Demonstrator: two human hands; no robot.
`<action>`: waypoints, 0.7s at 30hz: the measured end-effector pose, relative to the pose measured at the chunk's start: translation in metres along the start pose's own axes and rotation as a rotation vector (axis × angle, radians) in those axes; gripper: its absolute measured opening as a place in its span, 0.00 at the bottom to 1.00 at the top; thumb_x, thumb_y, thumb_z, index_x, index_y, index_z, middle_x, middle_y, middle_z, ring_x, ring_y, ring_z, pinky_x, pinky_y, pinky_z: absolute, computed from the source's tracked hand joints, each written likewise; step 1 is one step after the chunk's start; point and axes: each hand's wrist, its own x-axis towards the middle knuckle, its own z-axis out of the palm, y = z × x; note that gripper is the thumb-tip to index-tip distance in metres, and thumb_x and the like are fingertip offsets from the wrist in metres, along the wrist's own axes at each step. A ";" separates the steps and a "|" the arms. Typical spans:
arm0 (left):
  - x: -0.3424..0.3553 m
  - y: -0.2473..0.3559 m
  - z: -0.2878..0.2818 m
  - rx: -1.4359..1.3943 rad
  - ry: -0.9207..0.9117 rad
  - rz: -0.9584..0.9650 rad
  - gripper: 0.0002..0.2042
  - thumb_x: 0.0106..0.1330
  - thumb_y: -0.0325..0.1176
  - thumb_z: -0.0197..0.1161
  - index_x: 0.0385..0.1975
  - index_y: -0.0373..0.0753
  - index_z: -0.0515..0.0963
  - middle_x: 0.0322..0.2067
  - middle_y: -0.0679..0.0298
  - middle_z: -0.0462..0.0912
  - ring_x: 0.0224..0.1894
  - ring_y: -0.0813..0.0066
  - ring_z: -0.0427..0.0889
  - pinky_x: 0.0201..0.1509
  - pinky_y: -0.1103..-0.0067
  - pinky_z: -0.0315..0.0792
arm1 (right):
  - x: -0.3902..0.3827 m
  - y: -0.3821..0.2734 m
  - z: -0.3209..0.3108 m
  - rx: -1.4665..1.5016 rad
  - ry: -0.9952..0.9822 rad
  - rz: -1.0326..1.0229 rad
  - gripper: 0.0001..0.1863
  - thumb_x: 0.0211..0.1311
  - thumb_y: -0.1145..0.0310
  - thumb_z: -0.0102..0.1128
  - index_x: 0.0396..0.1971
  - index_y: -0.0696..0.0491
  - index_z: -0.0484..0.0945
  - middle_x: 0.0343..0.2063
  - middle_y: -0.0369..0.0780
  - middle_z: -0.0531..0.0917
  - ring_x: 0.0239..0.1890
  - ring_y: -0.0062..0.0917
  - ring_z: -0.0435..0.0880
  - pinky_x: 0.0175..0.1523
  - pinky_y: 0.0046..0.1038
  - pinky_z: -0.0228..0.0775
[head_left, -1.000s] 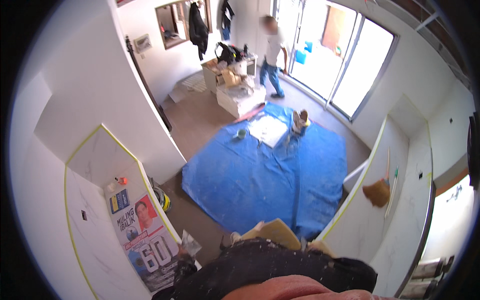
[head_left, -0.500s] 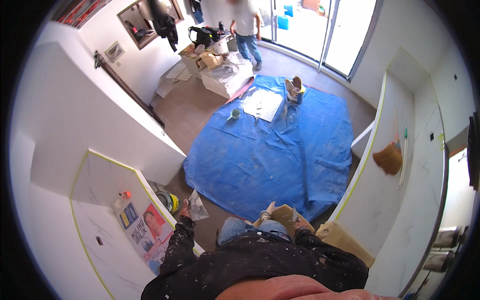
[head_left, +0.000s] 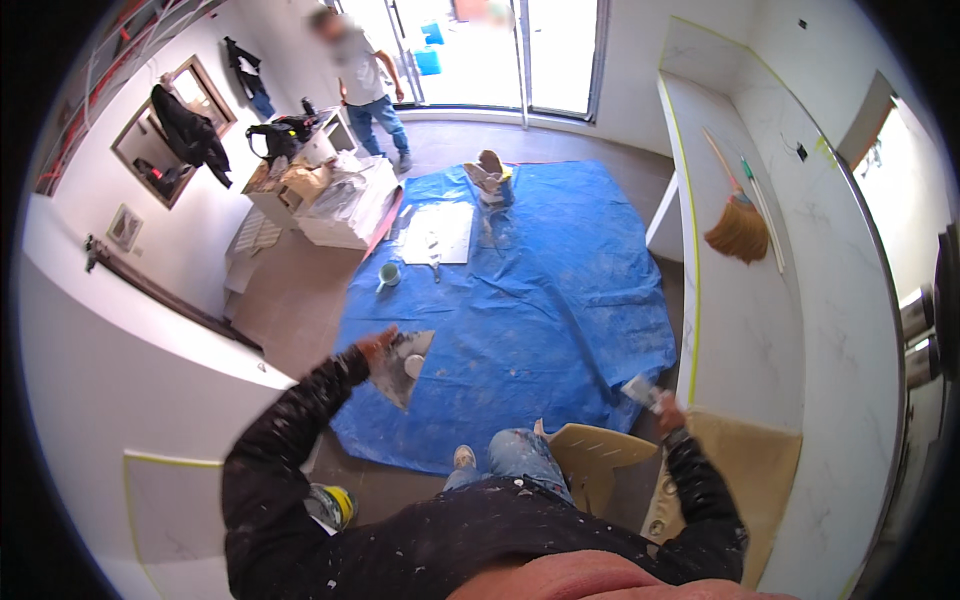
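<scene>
With left fingers point(head_left: 382, 340), grasped one flat grey plate point(head_left: 392, 384), angular, smeared with pale material and marked by a round white patch, taken by its upper-left edge; held it out above the near left part of one blue tarp point(head_left: 545, 325). With right fingers point(head_left: 669, 404), grasped one putty knife point(head_left: 639, 389), pale blade pointed forward and slightly left, seen against the tarp's near right edge. Had both tools well apart, one to each side of the body. Recorded on the tarp: one white board point(head_left: 455, 228); one smeared hand tool point(head_left: 434, 256), laid across its near edge; one pale green cup point(head_left: 389, 274) with handle, just to the left; one blue-and-yellow container point(head_left: 505, 188) at the far side, brownish pieces rising from its top. Recorded at right: one white marbled desk point(head_left: 745, 335), edged with yellow-green tape; on it, one straw broom point(head_left: 738, 232), bristles toward the near end, and one pale stick point(head_left: 765, 215) with green end, just beside. Recorded near the knees: one tan slotted panel point(head_left: 602, 447). Recorded at lower left: one yellow-banded bucket point(head_left: 342, 505), partly hidden by the sleeve. Recorded beyond the tarp, near the glass door: one co-worker point(head_left: 365, 85), pale shirt, blue jeans.
</scene>
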 end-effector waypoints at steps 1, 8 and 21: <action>0.000 0.008 -0.014 0.211 0.039 0.072 0.30 0.65 0.60 0.53 0.46 0.34 0.77 0.41 0.59 0.82 0.40 0.67 0.80 0.50 0.69 0.74 | 0.016 0.014 -0.014 -0.253 -0.177 0.104 0.21 0.63 0.62 0.41 0.49 0.56 0.76 0.38 0.48 0.78 0.42 0.43 0.78 0.45 0.37 0.72; 0.123 -0.177 -0.230 -0.176 -0.013 0.341 0.30 0.67 0.59 0.49 0.56 0.39 0.68 0.43 0.61 0.79 0.41 0.68 0.78 0.46 0.68 0.74 | 0.106 0.020 0.191 -0.382 0.413 -0.043 0.21 0.64 0.64 0.50 0.55 0.54 0.71 0.46 0.47 0.78 0.41 0.43 0.78 0.47 0.36 0.73; -0.032 -0.371 -0.227 -0.782 0.347 0.602 0.28 0.70 0.54 0.46 0.66 0.49 0.58 0.56 0.65 0.73 0.52 0.67 0.76 0.56 0.66 0.72 | 0.029 -0.422 0.518 0.546 -0.780 0.160 0.18 0.63 0.49 0.51 0.43 0.45 0.78 0.31 0.44 0.81 0.35 0.32 0.78 0.41 0.36 0.69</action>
